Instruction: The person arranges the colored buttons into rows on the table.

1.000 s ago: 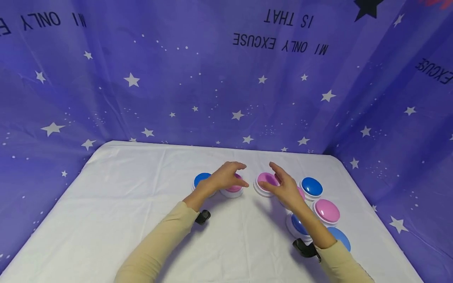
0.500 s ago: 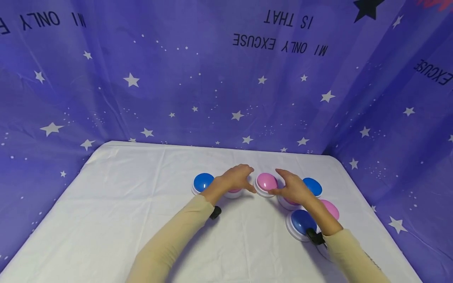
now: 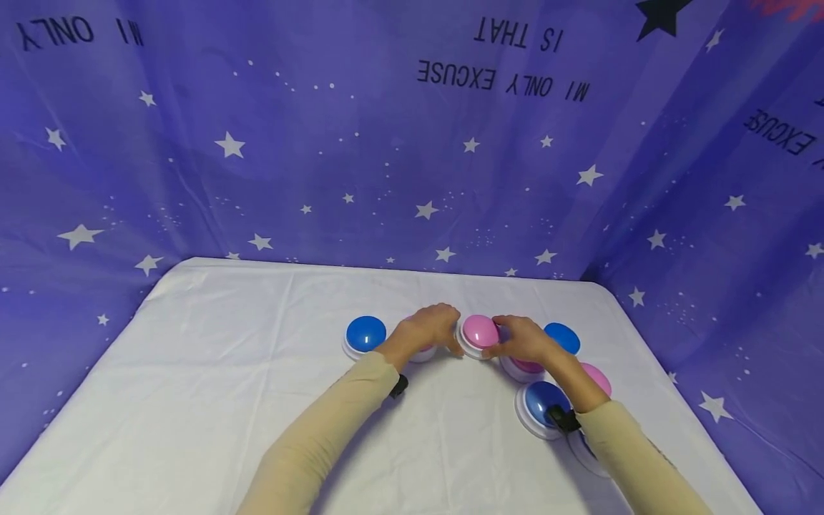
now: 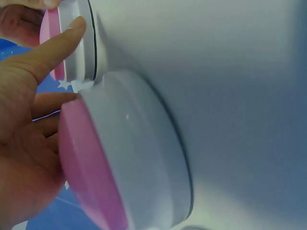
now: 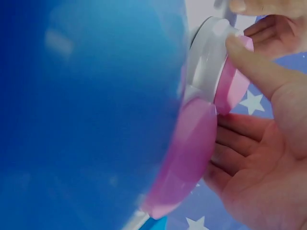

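A pink buzzer button (image 3: 481, 331) with a white base sits near the back of the table, between both hands. My left hand (image 3: 425, 330) holds its left side, thumb across the white base in the left wrist view. From the right, my right hand (image 3: 524, 339) grips the same button, its thumb (image 5: 256, 67) on the base and its fingers behind. Under the left hand another pink button (image 4: 91, 163) stands, mostly hidden in the head view. Just below the right hand is a third pink button (image 3: 524, 366), partly covered.
A blue button (image 3: 365, 334) stands at the left. Around the right forearm are a blue button (image 3: 562, 337) behind, a pink button (image 3: 596, 379), a blue button (image 3: 546, 402) and a partly hidden white base (image 3: 586, 456). White cloth (image 3: 193, 400) covers the table; a starry purple curtain (image 3: 290, 157) hangs behind.
Both hands have come down to the middle pink button, the left moving rightward and the right lowering onto its side. The button itself stays about where it was.
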The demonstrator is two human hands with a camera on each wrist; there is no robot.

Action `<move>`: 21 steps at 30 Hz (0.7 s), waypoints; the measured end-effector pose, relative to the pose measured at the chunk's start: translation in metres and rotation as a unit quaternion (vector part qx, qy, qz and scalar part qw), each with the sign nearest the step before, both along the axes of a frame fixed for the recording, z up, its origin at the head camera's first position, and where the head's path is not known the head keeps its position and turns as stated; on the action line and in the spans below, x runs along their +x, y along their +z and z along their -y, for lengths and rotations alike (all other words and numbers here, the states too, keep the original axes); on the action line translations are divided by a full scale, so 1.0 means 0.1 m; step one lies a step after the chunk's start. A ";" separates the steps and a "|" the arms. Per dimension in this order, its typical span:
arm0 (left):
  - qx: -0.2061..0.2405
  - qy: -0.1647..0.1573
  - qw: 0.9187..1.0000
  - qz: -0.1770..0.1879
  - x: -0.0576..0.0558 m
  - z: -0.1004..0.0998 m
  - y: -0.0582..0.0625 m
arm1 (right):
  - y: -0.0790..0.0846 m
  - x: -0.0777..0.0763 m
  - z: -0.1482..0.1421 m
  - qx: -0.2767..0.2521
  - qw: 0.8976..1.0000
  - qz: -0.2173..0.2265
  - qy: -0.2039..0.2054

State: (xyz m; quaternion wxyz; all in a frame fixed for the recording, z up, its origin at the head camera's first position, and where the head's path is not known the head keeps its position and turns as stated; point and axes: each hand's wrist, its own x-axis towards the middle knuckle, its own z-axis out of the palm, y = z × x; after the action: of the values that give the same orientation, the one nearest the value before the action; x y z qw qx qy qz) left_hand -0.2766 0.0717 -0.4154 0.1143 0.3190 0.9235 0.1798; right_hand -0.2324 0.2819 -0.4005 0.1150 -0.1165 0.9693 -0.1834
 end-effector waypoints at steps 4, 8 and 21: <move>0.034 -0.006 0.999 0.012 -0.01 -0.03 -0.04 | -0.04 -0.02 -0.02 -0.017 1.000 0.003 -0.012; 0.060 -0.011 0.998 0.010 -0.02 -0.04 -0.06 | -0.06 -0.02 -0.04 -0.041 0.999 0.001 -0.019; 0.130 -0.013 0.991 -0.021 0.01 -0.01 -0.01 | -0.09 0.06 -0.10 -0.126 0.989 -0.044 -0.058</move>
State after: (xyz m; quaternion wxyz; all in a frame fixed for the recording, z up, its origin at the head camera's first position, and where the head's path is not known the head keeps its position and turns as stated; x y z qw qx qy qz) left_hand -0.2757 0.0730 -0.4166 0.0546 0.3468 0.8903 0.2901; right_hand -0.2262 0.2918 -0.4091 0.0455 -0.0821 0.9476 -0.3053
